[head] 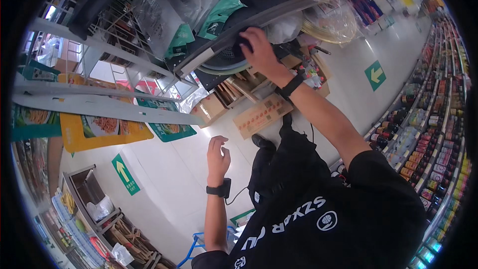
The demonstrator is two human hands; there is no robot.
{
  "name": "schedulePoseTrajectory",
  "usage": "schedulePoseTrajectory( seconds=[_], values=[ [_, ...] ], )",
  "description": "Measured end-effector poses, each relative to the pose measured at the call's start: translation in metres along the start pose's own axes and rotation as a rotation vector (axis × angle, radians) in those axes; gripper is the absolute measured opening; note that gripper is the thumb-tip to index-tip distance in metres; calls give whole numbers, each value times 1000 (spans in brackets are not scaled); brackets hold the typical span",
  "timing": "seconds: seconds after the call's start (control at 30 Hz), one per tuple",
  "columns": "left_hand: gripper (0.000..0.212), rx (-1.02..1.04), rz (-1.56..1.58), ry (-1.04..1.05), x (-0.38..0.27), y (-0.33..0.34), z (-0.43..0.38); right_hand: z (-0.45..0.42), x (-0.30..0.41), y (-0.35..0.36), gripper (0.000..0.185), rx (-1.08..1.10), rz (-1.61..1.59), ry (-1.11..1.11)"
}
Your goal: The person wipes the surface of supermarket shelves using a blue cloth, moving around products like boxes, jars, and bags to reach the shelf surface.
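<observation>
My right hand (260, 53) reaches up to a shelf, its fingers bent around a small dark round object (239, 46) at the shelf's front rail (224, 39). What the object is cannot be made out. Just beneath it are a dark perforated surface and the curved rim of a pale green round vessel (224, 71). My left hand (217, 158) hangs over the floor with loosely bent fingers and holds nothing. Green and clear plastic packets (220, 15) lie on the shelf above. Each wrist wears a black band.
Packaged foods hang from a metal rail (108, 108) at the left. A flattened cardboard carton (263, 116) lies by my feet, near a box of bottles (312, 74). Shelves of jars (414, 157) line the right side. Wooden crates (130, 239) stand at lower left.
</observation>
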State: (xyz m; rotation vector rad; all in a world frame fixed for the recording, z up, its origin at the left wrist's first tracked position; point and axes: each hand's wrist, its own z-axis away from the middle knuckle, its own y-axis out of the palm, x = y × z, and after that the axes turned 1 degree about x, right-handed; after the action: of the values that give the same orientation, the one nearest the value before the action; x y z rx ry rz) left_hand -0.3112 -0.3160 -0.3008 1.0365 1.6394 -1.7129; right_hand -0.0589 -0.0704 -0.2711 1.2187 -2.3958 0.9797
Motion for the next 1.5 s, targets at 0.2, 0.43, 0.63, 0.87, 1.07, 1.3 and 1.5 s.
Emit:
schedulePoseTrajectory(
  seconds=[0.2,0.43,0.63,0.87,1.07,1.3,1.5],
  values=[
    [32,19,25,-6,8,6,-2,-27,-34,-41,33,-184,116,304],
    [35,26,35,33,7,19,-10,-6,0,-26,36,255,-87,31],
    [30,8,21,28,8,15,-10,-28,-9,-57,58,122,-33,228],
    [30,-7,12,20,11,14,0,-58,-17,-89,61,466,178,241],
    [30,-6,33,-9,12,14,2,-53,-19,-89,51,357,44,203],
    [30,-8,32,17,10,15,3,-33,-14,-84,59,487,155,219],
    [32,-11,37,50,12,18,5,-27,-3,-86,67,563,250,248]
  ],
)
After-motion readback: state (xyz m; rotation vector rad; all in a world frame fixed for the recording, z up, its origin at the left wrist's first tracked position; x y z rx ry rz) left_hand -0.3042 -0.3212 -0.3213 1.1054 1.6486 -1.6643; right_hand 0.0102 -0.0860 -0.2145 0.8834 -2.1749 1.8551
